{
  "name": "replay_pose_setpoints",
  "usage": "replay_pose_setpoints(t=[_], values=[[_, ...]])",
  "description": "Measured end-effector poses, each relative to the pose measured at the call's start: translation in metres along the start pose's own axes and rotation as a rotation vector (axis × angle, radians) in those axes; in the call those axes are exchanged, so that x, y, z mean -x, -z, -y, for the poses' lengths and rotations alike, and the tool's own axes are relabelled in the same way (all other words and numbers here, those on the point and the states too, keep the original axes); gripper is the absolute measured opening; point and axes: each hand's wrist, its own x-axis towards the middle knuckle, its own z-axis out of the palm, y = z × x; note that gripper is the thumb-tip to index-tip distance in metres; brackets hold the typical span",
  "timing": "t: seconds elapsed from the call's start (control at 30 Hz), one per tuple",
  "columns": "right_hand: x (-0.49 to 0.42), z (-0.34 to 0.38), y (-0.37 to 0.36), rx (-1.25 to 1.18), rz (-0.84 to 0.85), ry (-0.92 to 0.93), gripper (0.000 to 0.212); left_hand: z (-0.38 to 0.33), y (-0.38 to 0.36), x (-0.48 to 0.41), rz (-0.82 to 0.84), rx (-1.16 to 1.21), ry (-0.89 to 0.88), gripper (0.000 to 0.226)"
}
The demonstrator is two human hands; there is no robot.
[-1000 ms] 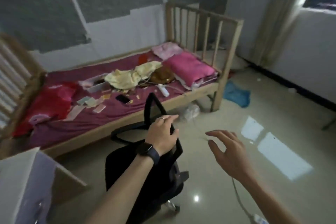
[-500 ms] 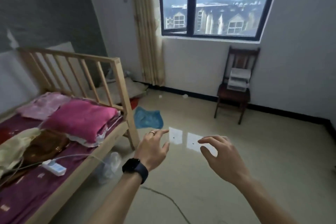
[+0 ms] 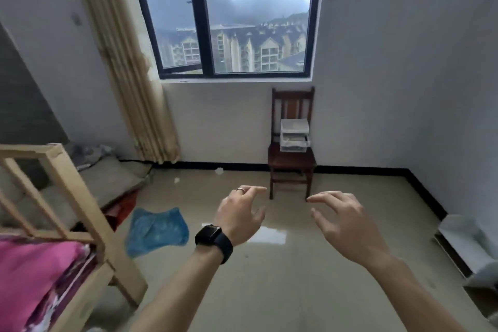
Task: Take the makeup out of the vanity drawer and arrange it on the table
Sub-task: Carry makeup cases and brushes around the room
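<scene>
Both of my hands hover in mid-air over the floor and hold nothing. My left hand [image 3: 241,213], with a black watch on the wrist and a ring on one finger, has its fingers relaxed and spread. My right hand [image 3: 341,219] is beside it, fingers loosely extended. A small white drawer unit [image 3: 294,135] with its lower drawer pulled slightly out stands on a dark wooden chair [image 3: 291,162] under the window, well beyond my hands. Neither a vanity nor any makeup can be made out.
A wooden bed frame [image 3: 62,188] with pink bedding [image 3: 29,275] fills the lower left. A blue cloth [image 3: 157,230] lies on the shiny floor next to the bed. A beige curtain [image 3: 129,62] hangs left of the window. A white object [image 3: 466,240] leans at the right wall.
My view has swung right from the bed and black office chair to the window wall. My left hand let go of the office chair's back; both hands now float free.
</scene>
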Motion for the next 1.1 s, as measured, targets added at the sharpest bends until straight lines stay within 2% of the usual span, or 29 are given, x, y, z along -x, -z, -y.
replay_pose_setpoints(t=[0.17,0.37,0.53,0.77,1.1], values=[[-0.113,-0.057,-0.011,0.013,-0.045,-0.055,0.019,0.008,-0.019,-0.137,0.014,-0.030,-0.055,0.043],[-0.250,-0.119,-0.010,-0.022,-0.064,-0.099,0.021,0.014,-0.037,-0.288,0.018,0.034,-0.024,0.044],[-0.342,-0.166,-0.020,0.007,-0.028,-0.123,0.023,0.033,-0.065,-0.389,0.039,0.079,-0.002,0.044],[-0.467,-0.245,-0.072,0.044,0.085,-0.178,0.027,0.089,-0.130,-0.535,0.103,0.126,0.047,0.043],[-0.615,-0.349,-0.145,0.052,0.202,-0.372,0.025,0.162,-0.219,-0.727,0.348,0.108,0.076,0.040]])
